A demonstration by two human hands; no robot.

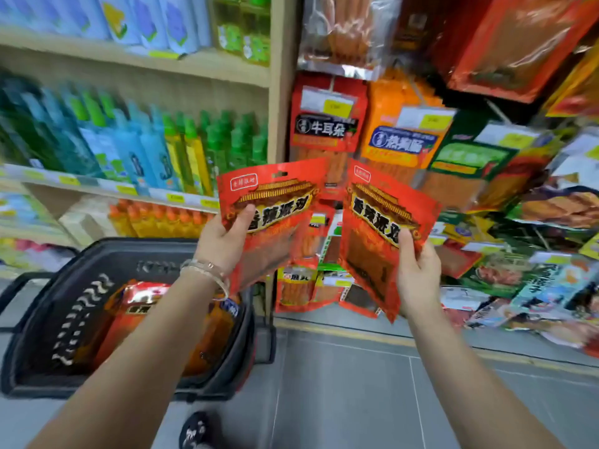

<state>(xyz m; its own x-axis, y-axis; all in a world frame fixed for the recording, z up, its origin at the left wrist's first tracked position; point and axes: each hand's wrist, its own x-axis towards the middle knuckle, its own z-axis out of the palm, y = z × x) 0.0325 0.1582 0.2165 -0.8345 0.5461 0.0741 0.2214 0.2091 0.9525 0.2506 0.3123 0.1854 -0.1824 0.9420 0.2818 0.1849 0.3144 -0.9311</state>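
Two matching red snack packets are held up side by side in front of a rack of hanging snacks. My left hand [223,241] grips the left red packet [275,202] by its lower left side, thumb across the front. My right hand [416,277] grips the right red packet [379,218] at its lower right edge, thumb on the front. A bracelet circles my left wrist. Both packets are tilted slightly outward, their inner edges nearly touching.
A dark shopping basket [42,361] hangs under my left forearm, with orange-red snack bags [136,306] inside. Shelves of bottles [136,150] stand at left. Hanging snack packs [327,124] fill the rack ahead and right. Grey tiled floor [340,400] lies below.
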